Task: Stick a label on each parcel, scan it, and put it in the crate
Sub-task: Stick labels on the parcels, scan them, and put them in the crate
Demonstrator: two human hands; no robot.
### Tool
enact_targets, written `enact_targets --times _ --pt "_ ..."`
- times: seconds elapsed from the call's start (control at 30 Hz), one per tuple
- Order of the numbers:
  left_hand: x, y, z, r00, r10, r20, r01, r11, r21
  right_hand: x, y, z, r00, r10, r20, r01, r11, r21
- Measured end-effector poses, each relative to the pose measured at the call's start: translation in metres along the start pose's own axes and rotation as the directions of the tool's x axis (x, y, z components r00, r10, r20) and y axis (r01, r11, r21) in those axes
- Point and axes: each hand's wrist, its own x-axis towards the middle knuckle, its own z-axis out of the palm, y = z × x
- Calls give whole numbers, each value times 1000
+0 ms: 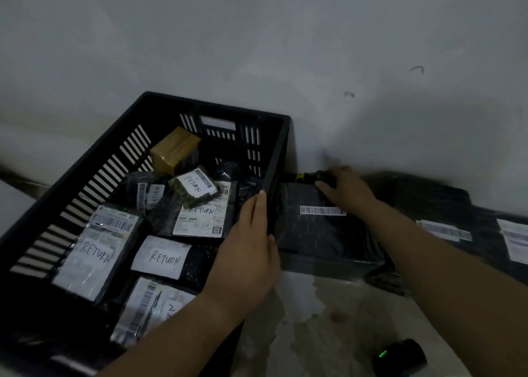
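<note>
Black slatted crate (275, 148) on the left, stuffed with flat black parcels (198, 265) — most with white labels (161, 258) hand-marked "RETURN", barcodes alongside, plus one brown taped box (174, 149) at the far end. Finer print on those labels too blurry to read. Left hand (251, 242) laid along the crate's right rim, fingers straight, not clenched on anything. Right hand (347, 189) curled around a small black item with a yellow mark (310, 176), at the far edge of a big black parcel (320, 236) lying outside, just beside the crate and against the wall — barcode strip (323, 211) on top of it. More labelled parcels (445, 205) further right. Black scanner (400, 355) with a green light on the floor, bottom right.
</note>
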Motion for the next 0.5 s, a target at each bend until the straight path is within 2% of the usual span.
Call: enact_targets --times 0.23,0.37,0.5 --pt "-1 1 3 1000 -5 -16 6 999 45 -97 -7 41 963 -175 -207 157 983 -97" --pt "0 1 3 1000 -1 -5 1 999 38 -108 -1 25 925 -26 -378 110 974 201" --pt "1 -1 4 1000 -5 -4 5 999 36 -126 1 -8 889 96 -447 75 934 349"
